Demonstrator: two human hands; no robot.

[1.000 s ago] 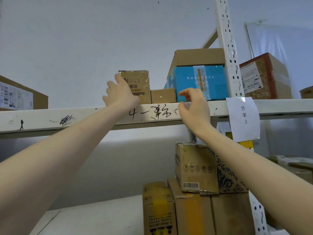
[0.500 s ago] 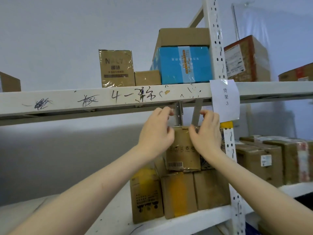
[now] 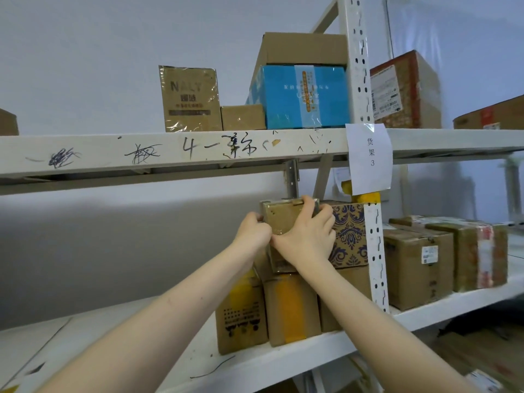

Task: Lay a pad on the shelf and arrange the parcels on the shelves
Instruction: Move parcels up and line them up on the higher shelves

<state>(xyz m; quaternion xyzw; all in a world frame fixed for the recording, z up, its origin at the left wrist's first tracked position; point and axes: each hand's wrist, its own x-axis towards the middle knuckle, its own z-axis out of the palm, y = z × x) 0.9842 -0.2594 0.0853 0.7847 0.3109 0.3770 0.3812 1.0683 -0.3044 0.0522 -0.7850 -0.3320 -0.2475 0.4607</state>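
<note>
In the centre of the frame both hands hold a small brown cardboard parcel [image 3: 283,219], a rectangular box covered with shiny clear tape. The left hand [image 3: 252,232] curls its fingers round the left edge of the box. The right hand [image 3: 307,236] hooks its fingers over the top right corner, and its thumb lies flat across the front. The parcel stands on top of taller cardboard boxes with yellow tape [image 3: 292,307], on the smooth white lower shelf [image 3: 283,361], just beside a box printed with a dark blue ornament pattern [image 3: 350,236]. Above, the white metal shelf beam [image 3: 113,154] has black pen scribbles, and a glossy blue carton [image 3: 303,97] sits in the upper centre.
</note>
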